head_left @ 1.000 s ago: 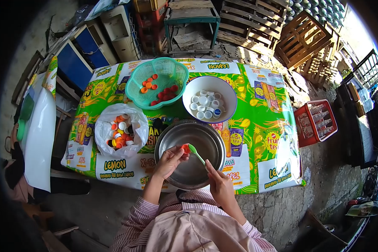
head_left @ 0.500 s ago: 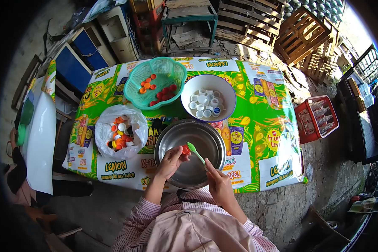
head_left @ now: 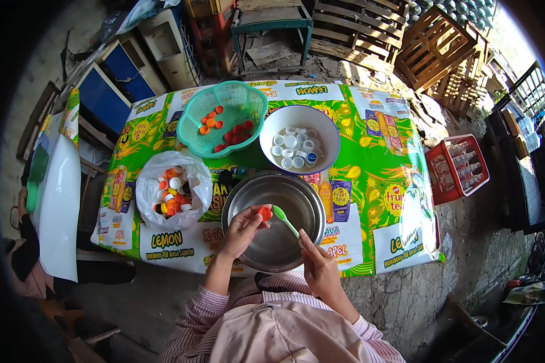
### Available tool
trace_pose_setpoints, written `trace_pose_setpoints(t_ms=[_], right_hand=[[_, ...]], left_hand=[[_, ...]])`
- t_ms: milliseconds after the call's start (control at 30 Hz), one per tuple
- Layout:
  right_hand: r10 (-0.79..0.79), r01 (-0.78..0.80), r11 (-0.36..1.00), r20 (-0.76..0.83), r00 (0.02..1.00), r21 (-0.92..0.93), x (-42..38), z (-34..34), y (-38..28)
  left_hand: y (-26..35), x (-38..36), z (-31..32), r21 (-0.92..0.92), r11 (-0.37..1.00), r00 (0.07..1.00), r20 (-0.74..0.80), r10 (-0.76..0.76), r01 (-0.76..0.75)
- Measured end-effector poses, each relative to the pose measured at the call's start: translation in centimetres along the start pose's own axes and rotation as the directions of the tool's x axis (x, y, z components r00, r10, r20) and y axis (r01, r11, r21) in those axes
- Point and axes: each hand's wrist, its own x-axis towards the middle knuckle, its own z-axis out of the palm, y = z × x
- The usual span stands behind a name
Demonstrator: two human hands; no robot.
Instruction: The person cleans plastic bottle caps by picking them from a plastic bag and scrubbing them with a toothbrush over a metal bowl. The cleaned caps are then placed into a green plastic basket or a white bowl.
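Note:
My left hand (head_left: 242,228) pinches an orange-red bottle cap (head_left: 264,213) above the steel basin (head_left: 231,209). In my right hand (head_left: 319,264) is a slim green tool with a broader rounded head (head_left: 287,222), held by its handle. Its head points at the cap, with a small gap between them. Behind the basin, a white enamel bowl (head_left: 330,130) holds several white caps (head_left: 290,141). A teal plastic colander (head_left: 191,121) has orange caps (head_left: 211,119) and red caps (head_left: 236,135) in it. To the left, a white plastic bag (head_left: 148,209) contains mixed caps (head_left: 174,196).
A printed plastic cloth (head_left: 381,163) covers the table. On the right stands a red crate (head_left: 457,169) with packets. Another person's arm (head_left: 24,209) and a white surface (head_left: 60,193) are at far left. Wooden pallets (head_left: 360,30) and a small teal-framed table (head_left: 272,27) stand beyond.
The view has shifted very slightly. Both hands keep their hold, and the cap and the green tool's head now sit slightly farther apart.

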Motion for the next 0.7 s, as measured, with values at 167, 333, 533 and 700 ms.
trace_pose_setpoints(t_ms=[167, 333, 533, 700], right_hand=[[-0.09, 0.09, 0.996, -0.036, 0.995, -0.006, 0.3, 0.3, 0.5], [-0.139, 0.144, 0.987, -0.063, 0.988, 0.078, 0.3, 1.1, 0.6], [-0.121, 0.12, 0.993, -0.089, 0.989, -0.017, 0.1, 0.4, 0.6], [-0.081, 0.072, 0.985, -0.051, 0.995, -0.156, 0.0, -0.4, 0.5]], left_hand=[[0.4, 0.2, 0.3, -0.005, 1.0, 0.999, 0.035, -0.02, 0.02], [0.0, -0.1, 1.0, -0.1, 0.991, 0.996, 0.03, -0.083, 0.086], [0.0, -0.1, 1.2, -0.116, 0.988, 0.994, -0.032, -0.108, 0.103], [-0.4, 0.1, 1.0, 0.123, 0.988, 0.995, -0.043, -0.085, 0.09]])
